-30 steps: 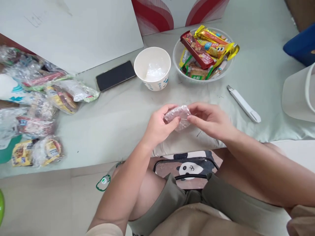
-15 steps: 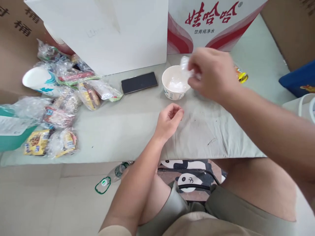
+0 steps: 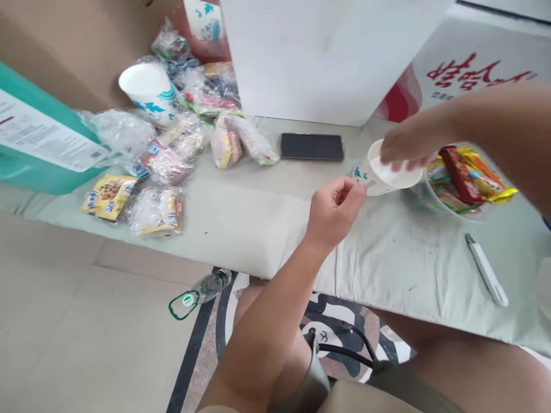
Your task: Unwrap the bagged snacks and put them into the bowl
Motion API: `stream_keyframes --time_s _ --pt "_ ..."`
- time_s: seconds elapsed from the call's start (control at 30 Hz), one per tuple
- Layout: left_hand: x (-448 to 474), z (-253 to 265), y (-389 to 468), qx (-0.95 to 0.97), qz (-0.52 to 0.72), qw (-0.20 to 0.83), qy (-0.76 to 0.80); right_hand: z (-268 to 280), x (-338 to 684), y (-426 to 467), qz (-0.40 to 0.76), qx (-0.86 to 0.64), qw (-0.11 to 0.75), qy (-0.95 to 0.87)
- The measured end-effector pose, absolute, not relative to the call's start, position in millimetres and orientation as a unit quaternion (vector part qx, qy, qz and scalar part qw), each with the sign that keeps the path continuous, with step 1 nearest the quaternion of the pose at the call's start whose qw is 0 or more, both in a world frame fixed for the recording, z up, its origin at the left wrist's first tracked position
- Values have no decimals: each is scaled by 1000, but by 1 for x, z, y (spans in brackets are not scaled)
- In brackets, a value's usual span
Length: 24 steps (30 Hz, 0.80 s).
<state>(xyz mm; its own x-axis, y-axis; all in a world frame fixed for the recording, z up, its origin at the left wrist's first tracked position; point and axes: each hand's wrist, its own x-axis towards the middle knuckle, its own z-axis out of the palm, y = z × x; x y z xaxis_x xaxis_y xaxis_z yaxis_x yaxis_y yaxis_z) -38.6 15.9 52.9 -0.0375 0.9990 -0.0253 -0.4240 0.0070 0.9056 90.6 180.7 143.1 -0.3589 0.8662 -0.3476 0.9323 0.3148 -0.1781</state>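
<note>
A white paper bowl (image 3: 373, 182) with blue-green print is tipped on its side, its mouth toward the right. My left hand (image 3: 338, 209) is closed, thumb and fingertips pinched at the bowl's near lower wall. Over the bowl's mouth is my right hand (image 3: 407, 143), fingers reaching inside and smeared by motion; what they hold, if anything, cannot be made out. Something whitish (image 3: 394, 175) shows within the bowl beneath these fingers. Directly right of the bowl stands a clear round tub (image 3: 447, 209) of packaged snacks, including a red packet (image 3: 460, 172) and a yellow packet (image 3: 488, 178).
A black phone (image 3: 312, 147) lies by a white box (image 3: 336, 63). Clear wrapped snacks (image 3: 228, 140), a yellow cookie packet (image 3: 109, 196) and a paper cup (image 3: 150, 94) crowd the left. A white utility knife (image 3: 486, 269) lies at right; a plastic bottle (image 3: 210, 287) is on the floor.
My right hand has gone from holding clear plastic beside the bowl to reaching into it. The bowl has tipped from upright toward the right. My left hand has come up to it.
</note>
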Motion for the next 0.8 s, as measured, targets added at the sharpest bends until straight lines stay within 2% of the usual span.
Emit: stream_keyframes --time_s 0.07,0.1,0.17,0.23,0.33,0.4,0.6,0.73,0.8 --pt "-52 55 17 322 655 554 400 164 47 174 -113 571 145 800" --pt "-59 56 18 301 681 533 402 166 22 169 -74 569 135 808" --pt "-72 57 19 260 725 490 408 154 -31 155 -108 505 82 852" --pt "-82 58 19 229 755 455 413 127 -76 144 -142 461 87 872" --pt "-93 60 16 197 772 438 417 87 -114 138 -148 482 98 858" --pt "-98 61 14 179 766 448 424 75 -116 140 -147 502 74 849" --pt "-101 61 15 152 733 475 463 85 -38 117 -187 532 -117 817" --pt "-86 58 17 227 644 620 387 71 35 45 -92 479 -276 828" --pt "-73 55 14 282 568 684 360 59 70 2 -71 436 -296 847"
